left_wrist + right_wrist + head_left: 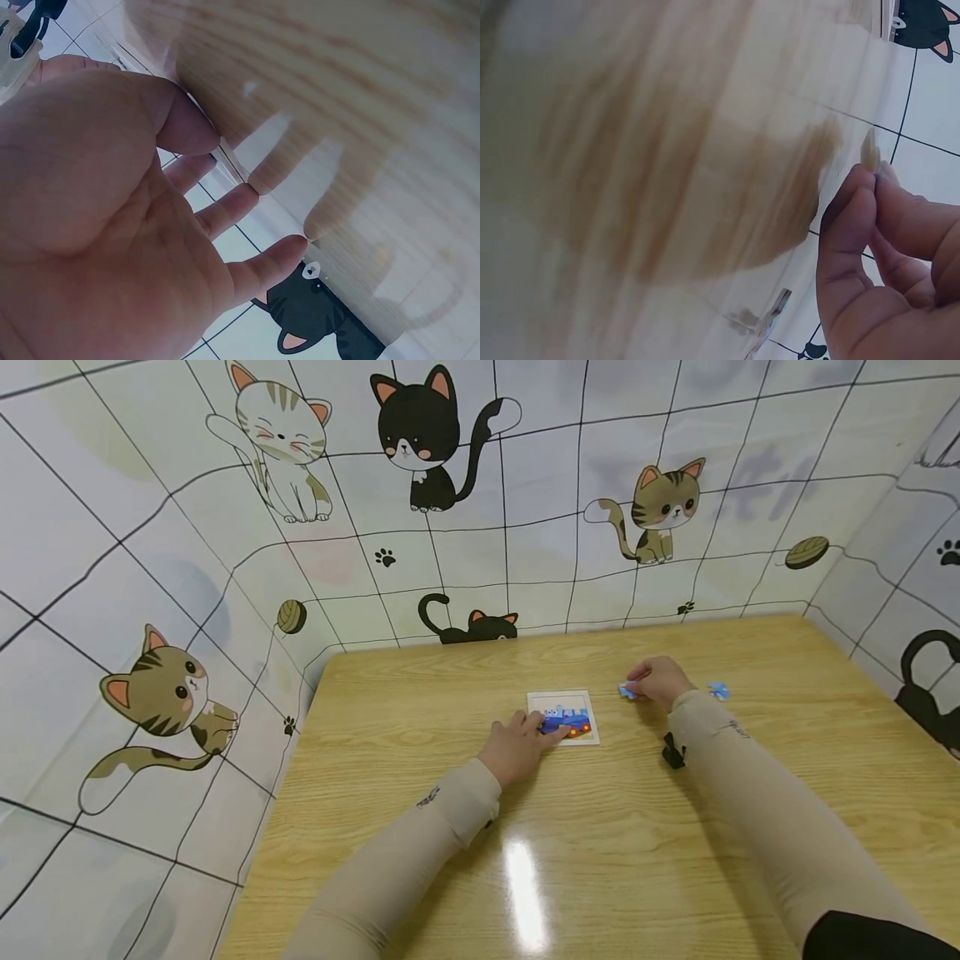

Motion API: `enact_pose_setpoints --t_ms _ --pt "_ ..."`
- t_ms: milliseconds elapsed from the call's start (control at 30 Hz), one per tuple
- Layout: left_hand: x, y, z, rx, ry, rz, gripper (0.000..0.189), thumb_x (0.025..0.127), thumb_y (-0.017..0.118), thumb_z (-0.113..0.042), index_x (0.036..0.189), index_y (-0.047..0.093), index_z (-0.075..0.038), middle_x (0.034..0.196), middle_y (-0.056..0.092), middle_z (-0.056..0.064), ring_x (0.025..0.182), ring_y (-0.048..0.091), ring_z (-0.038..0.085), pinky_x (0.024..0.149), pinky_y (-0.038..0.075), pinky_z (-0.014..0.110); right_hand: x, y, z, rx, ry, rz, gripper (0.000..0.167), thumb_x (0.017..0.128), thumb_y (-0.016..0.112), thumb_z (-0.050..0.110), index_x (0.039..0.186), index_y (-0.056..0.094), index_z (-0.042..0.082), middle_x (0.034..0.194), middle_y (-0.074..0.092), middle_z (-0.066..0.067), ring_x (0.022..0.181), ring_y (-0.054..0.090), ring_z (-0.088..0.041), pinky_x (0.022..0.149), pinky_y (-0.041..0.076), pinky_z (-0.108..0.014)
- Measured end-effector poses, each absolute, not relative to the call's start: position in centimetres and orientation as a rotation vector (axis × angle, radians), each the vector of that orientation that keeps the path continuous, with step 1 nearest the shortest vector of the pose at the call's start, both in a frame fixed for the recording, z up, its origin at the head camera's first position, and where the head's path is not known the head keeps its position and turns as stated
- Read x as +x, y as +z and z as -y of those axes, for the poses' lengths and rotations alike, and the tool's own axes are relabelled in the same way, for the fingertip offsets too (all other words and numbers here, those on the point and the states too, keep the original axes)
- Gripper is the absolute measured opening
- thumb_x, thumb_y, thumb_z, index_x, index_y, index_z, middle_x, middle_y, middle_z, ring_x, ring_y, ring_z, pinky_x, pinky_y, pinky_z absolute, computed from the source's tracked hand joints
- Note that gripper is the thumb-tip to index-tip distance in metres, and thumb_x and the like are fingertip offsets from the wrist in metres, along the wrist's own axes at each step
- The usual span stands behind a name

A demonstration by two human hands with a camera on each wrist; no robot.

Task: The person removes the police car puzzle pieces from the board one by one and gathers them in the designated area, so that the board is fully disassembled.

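Observation:
A small jigsaw puzzle board (596, 730) with a white rim lies flat on the table. Its partly filled picture (576, 722) shows a blue vehicle with red and yellow wheels. My left hand (516, 748) touches the board's left and lower part, fingers and thumb spread fairly straight; the left wrist view shows that palm and fingertips at the table surface. To the right of the board, my right hand (660, 682) pinches a blue puzzle piece (626, 691) between thumb and fingers. In the right wrist view this puzzle piece (870, 151) appears edge-on, raised off the table.
Another blue puzzle piece (718, 691) lies on the table to the right of my right hand. The glossy wooden table (390, 727) meets cat-patterned walls (540, 460) at the back and sides. A bright light reflection shows near the middle front.

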State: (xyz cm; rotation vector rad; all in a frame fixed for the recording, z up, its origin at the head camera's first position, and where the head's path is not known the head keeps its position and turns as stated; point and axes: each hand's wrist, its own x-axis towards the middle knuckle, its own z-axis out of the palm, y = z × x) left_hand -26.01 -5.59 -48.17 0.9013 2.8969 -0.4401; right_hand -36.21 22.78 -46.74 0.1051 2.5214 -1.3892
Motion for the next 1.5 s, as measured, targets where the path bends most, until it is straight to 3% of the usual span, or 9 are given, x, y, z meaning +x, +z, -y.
enact_pose_setpoints --t_ms 267,533,833,1100,1200,1367,1500 --pt "-26.3 -48.6 5.8 0.902 -0.455 -2.881 0.059 0.112 0.027 -0.017 0.16 0.013 -0.049 0.157 0.032 0.005 0.135 0.038 0.027 0.095 0.051 0.052 -36.7 -47.3 -23.1 0.095 -1.352 -2.561 0.027 0.096 0.064 -0.004 0.119 0.057 -0.015 0.117 0.054 -0.026 0.082 0.065 -0.017 0.073 0.058 -0.027" --pt "-25.8 -47.7 5.6 0.911 -0.459 -2.886 0.06 0.112 0.03 -0.016 0.16 0.015 -0.048 0.158 0.033 0.004 0.136 0.039 0.026 0.094 0.052 0.05 -36.4 -47.1 -23.0 -0.081 -0.969 -2.833 0.024 0.096 0.067 0.006 0.113 0.065 -0.011 0.109 0.064 -0.027 0.095 0.063 -0.039 0.083 0.052 -0.049" --pt "-25.9 -47.9 5.6 0.912 -0.468 -2.885 0.062 0.112 0.031 -0.013 0.161 0.014 -0.047 0.158 0.033 0.003 0.138 0.037 0.025 0.095 0.051 0.049 -36.5 -47.1 -23.1 -0.089 -0.929 -2.851 0.024 0.097 0.066 0.007 0.112 0.065 -0.012 0.113 0.063 -0.029 0.101 0.059 -0.044 0.085 0.05 -0.053" --pt "-25.8 -47.7 5.8 0.896 -0.435 -2.872 0.06 0.112 0.029 -0.015 0.16 0.016 -0.048 0.159 0.032 0.004 0.138 0.037 0.026 0.096 0.051 0.052 -36.4 -47.2 -22.5 -0.139 -0.873 -2.87 0.017 0.097 0.065 0.002 0.106 0.062 -0.013 0.099 0.066 -0.027 0.084 0.066 -0.034 0.081 0.052 -0.05" --pt "-25.8 -47.6 5.7 0.892 -0.446 -2.869 0.06 0.112 0.03 -0.017 0.16 0.015 -0.048 0.159 0.032 0.004 0.139 0.037 0.026 0.097 0.05 0.052 -35.9 -46.8 -22.1 -0.12 -0.86 -2.869 0.021 0.097 0.064 0.002 0.11 0.061 -0.014 0.103 0.066 -0.028 0.087 0.065 -0.037 0.083 0.052 -0.052" --pt "-25.7 -47.7 5.6 0.897 -0.463 -2.873 0.059 0.112 0.03 -0.018 0.16 0.015 -0.048 0.158 0.033 0.004 0.139 0.037 0.025 0.097 0.051 0.05 -35.4 -46.3 -21.8 -0.139 -0.782 -2.879 0.034 0.101 0.058 0.007 0.125 0.056 -0.017 0.122 0.06 -0.035 0.104 0.061 -0.047 0.091 0.049 -0.058" --pt "-25.6 -47.6 5.6 0.897 -0.475 -2.877 0.058 0.112 0.029 -0.018 0.161 0.016 -0.047 0.158 0.033 0.006 0.14 0.038 0.027 0.096 0.051 0.051 -35.2 -46.1 -21.1 -0.191 -0.752 -2.899 0.037 0.103 0.053 0.009 0.132 0.053 -0.015 0.125 0.058 -0.036 0.107 0.06 -0.047 0.089 0.05 -0.057"
